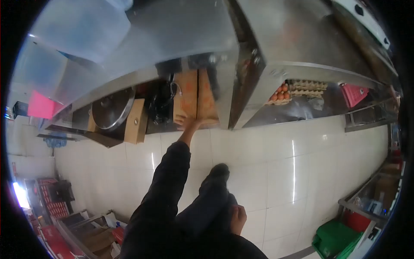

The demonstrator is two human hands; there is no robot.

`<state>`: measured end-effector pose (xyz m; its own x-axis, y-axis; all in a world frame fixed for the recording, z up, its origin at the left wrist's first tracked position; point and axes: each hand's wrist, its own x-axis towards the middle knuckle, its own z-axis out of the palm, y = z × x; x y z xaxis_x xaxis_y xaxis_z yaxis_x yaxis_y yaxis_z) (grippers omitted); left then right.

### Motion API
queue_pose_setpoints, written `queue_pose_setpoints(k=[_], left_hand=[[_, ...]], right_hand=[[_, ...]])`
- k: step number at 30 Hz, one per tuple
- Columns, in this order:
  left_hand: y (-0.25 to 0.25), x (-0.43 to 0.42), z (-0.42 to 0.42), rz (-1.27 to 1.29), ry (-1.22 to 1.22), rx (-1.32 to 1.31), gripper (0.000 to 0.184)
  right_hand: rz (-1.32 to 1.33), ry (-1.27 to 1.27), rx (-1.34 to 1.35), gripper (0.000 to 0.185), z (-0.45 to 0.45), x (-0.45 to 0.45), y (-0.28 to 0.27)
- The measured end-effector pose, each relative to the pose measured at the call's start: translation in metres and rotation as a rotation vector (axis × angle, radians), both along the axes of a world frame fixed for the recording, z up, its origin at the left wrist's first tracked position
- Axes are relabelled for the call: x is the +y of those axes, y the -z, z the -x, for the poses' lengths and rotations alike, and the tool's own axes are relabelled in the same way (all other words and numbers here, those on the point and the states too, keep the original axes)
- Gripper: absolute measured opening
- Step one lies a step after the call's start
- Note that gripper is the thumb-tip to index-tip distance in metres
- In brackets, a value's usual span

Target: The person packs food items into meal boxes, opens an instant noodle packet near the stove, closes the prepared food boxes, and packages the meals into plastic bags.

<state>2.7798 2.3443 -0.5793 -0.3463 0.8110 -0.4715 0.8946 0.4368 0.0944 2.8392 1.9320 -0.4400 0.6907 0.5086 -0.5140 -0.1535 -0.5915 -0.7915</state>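
Note:
My left hand (188, 122) reaches forward to a brown cardboard box (185, 93) on the low shelf under the steel counter. Its fingers are spread against the lower front of the box and grip nothing. A dark gap or strip runs down the middle of the box top. Down by my knee, my right hand (238, 219) is curled with its fingers together, and no object shows in it. Left of the box lies a black plastic bag (160, 101). Beyond that are an open carton (136, 121) and a round metal lid or pan (113, 108).
Eggs (280, 93) and stacked egg trays (307, 87) sit on the shelf at right, with a pink basket (354, 94) farther along. A steel counter (181, 30) overhangs the shelf. A green bin (336, 239) stands low right on the tiled floor (276, 172).

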Motion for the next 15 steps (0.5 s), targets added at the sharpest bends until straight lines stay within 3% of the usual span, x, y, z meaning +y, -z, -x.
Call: queue_pose_setpoints(k=[3, 5, 8, 11, 15], left_hand=[[0.033, 0.009, 0.011, -0.014, 0.204, 0.062, 0.097], [0.019, 0.008, 0.019, -0.078, 0.435, 0.212, 0.083], [0.017, 0.029, 0.041, -0.057, 0.618, -0.056, 0.063], [-0.033, 0.013, 0.066, -0.306, 0.563, -0.099, 0.047], [-0.034, -0.027, 0.164, -0.437, 0.032, -1.114, 0.035]], right_hand=[[0.000, 0.048, 0.131, 0.016, 0.013, -0.020, 0.024], [0.000, 0.037, 0.136, 0.016, 0.018, -0.023, 0.016], [0.009, 0.000, 0.189, 0.016, 0.022, -0.019, 0.009], [-0.038, -0.114, 0.179, 0.016, 0.026, -0.005, 0.005], [-0.063, -0.509, 0.109, 0.017, 0.040, 0.077, -0.008]])
